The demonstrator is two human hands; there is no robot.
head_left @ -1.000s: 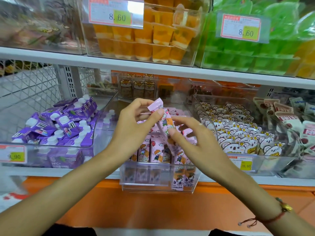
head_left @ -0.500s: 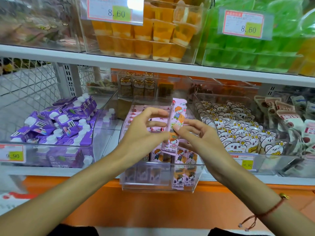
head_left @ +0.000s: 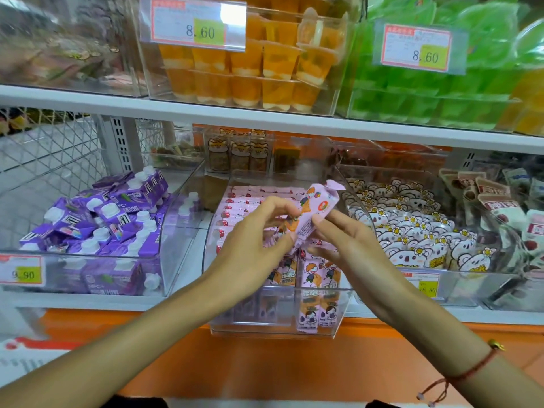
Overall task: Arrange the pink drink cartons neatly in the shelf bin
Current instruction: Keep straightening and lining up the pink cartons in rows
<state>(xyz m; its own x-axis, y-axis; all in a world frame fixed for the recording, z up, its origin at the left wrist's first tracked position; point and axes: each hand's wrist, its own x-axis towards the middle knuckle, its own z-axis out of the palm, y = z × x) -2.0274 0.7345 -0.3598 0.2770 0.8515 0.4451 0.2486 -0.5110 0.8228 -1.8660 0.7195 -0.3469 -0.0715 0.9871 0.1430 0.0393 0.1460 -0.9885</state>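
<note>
Head view looks down on a clear shelf bin [head_left: 223, 325] that juts past the front edge of a white shelf [head_left: 88, 301], with an orange panel [head_left: 235, 366] below it. To its left sits a bin of purple capped cartons [head_left: 97, 225] with a 9.90 price tag [head_left: 20, 270]; to its right, a bin of white bear-print packets [head_left: 412, 237], and beyond those brown-and-white pouches [head_left: 497, 201]. On the shelf above stand clear boxes of orange jelly cups [head_left: 259, 75] and green jelly cups [head_left: 426, 89], each tagged 8.60. Wire mesh [head_left: 53, 148] backs the far left.

Both hands meet over the middle bin and hide much of its centre. The left hand [head_left: 250, 248] pinches one pink drink carton [head_left: 312, 213] between thumb and curled fingers — the carton is tilted, its top pointing up and to the right, lifted above the rest. The right hand [head_left: 350, 245] grips the same carton from the other side, fingertips on its edge, lower fingers spread loosely. A red string bracelet [head_left: 459, 375] circles the right wrist. Other pink cartons [head_left: 321, 287] stand upright at the bin's front, and more lie in rows toward the back.
</note>
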